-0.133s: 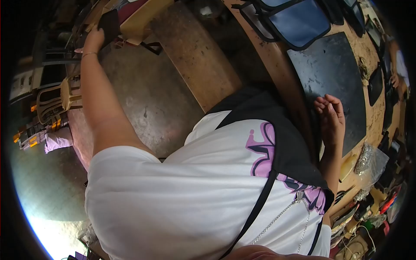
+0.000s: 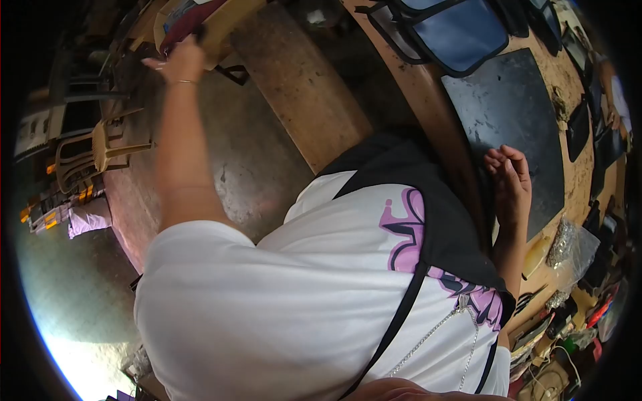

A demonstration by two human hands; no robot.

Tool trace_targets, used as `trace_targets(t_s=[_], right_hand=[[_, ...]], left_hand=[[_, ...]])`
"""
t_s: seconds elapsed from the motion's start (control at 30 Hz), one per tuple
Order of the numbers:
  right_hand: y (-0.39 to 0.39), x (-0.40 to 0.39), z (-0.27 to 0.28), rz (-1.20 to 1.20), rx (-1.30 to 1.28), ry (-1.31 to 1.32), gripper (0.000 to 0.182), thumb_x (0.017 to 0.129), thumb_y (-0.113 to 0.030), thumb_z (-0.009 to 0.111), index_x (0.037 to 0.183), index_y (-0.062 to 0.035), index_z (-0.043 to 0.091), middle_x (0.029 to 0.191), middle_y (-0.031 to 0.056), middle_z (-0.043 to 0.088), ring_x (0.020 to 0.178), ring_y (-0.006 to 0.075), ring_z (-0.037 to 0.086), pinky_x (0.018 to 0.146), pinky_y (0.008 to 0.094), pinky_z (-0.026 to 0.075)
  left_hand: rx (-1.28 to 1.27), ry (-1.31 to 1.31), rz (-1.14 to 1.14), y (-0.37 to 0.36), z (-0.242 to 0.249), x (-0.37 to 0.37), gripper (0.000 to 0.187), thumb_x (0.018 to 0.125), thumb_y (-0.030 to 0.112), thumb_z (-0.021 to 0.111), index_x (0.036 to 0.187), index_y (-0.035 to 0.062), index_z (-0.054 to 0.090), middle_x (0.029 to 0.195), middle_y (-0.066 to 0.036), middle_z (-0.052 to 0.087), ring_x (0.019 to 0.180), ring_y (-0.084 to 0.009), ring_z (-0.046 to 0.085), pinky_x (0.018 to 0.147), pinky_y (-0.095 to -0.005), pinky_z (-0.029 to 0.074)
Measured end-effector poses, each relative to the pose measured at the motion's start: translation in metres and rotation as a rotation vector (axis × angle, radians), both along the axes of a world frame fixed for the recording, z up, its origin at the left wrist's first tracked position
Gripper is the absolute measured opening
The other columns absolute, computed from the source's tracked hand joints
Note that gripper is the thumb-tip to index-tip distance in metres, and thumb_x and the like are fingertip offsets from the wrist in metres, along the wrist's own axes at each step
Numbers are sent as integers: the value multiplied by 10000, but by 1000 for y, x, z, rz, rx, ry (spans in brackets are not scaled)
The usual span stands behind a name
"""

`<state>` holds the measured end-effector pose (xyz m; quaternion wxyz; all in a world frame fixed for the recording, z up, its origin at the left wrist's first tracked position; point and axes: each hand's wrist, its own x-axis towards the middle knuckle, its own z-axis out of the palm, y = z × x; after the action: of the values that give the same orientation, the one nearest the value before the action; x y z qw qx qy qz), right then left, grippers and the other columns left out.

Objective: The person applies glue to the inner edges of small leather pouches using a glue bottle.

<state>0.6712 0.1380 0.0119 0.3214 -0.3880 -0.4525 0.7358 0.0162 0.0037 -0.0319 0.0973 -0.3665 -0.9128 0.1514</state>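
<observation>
My left hand (image 2: 183, 59), wearing a bracelet, reaches to the upper left at the near side of a cardboard box (image 2: 234, 30). Motion smears its fingers; one finger sticks out to the left. A small dark blur (image 2: 199, 31) shows at the fingertips, and I cannot make out whether the hand grips it. Just beyond is a maroon piece (image 2: 190, 23) in the box. My right hand (image 2: 511, 177) rests at the edge of a dark flat sheet (image 2: 515, 120) on the workbench. Its fingers are loosely curled and somewhat apart, with nothing visible in them.
A wooden bench (image 2: 294, 80) stands ahead of me. Black-edged panels (image 2: 461, 33) lie at the top of the workbench. A clear plastic bag (image 2: 575, 254) of small metal pieces is at the right. A plastic chair (image 2: 100, 147) stands left. Another person's arm (image 2: 612, 100) shows at far right.
My left hand has swung right toward the maroon piece. The black flat piece it held earlier no longer shows as a broad sheet. My right hand stays in place.
</observation>
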Motion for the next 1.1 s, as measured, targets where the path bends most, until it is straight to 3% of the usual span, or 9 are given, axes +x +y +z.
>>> trace_targets(t_s=[0.17,0.23,0.57,0.67,0.8,0.9,0.97,1.0,1.1], right_hand=[[0,1,2,-8,15,-35,279,1012,-107,536,1267,6,530,1193,163,641,1124,240,629,1027,362,467],[0,1,3,-10,21,-71,278,1012,-108,538,1265,6,531,1194,164,641,1129,240,628,1029,363,466],[1,3,3,-39,-13,27,287,1016,-110,532,1274,16,517,1199,175,634,1134,249,627,1030,374,474],[0,2,5,-35,-15,19,285,1015,-109,533,1273,11,520,1198,176,636,1130,249,629,1029,373,475],[-1,1,3,-53,-8,26,271,1011,-112,542,1256,5,538,1181,170,646,1113,247,638,1015,365,481],[-4,-5,4,-66,5,27,259,1007,-118,555,1239,-4,558,1161,151,658,1092,233,647,988,344,490],[-4,-3,4,-58,25,49,259,1006,-119,556,1241,-10,561,1159,145,660,1089,227,647,980,336,492],[-5,-4,2,-74,30,44,254,1004,-129,568,1232,-17,573,1155,141,663,1088,224,647,970,329,494],[-9,-3,-1,-64,103,-9,240,1002,-132,577,1212,-16,588,1152,136,664,1087,215,645,966,327,495]], left_hand=[[-315,-31,-43,21,-152,109,513,996,149,311,1502,144,396,1520,-35,461,1429,-154,391,1074,-817,-24],[-140,-12,-34,17,-172,119,510,1004,155,284,1499,111,397,1543,-65,426,1435,-158,384,1086,-807,-31],[-172,-80,-42,12,-160,138,542,1010,188,291,1547,124,313,1618,-50,307,1479,-145,308,1091,-801,-24],[-256,-116,-25,13,-145,148,604,1010,369,411,1565,167,282,1638,-44,257,1515,-180,222,1082,-798,-24],[125,-320,66,32,-113,166,729,979,536,467,1575,166,270,1650,-105,203,1544,-286,53,1058,-789,-97],[855,-120,-256,79,-87,179,637,955,459,566,1500,166,414,1548,-133,391,1487,-324,243,1127,-711,87],[1121,-229,-892,136,10,219,456,924,319,652,1329,123,576,1338,-137,576,1258,-354,511,1078,-520,348],[1058,-254,-1020,156,34,241,327,891,242,686,1181,95,648,1118,-100,665,1031,-337,615,920,-410,467],[626,-287,-902,198,47,306,558,795,432,782,1191,66,637,1091,-155,687,994,-372,654,859,-445,519]])
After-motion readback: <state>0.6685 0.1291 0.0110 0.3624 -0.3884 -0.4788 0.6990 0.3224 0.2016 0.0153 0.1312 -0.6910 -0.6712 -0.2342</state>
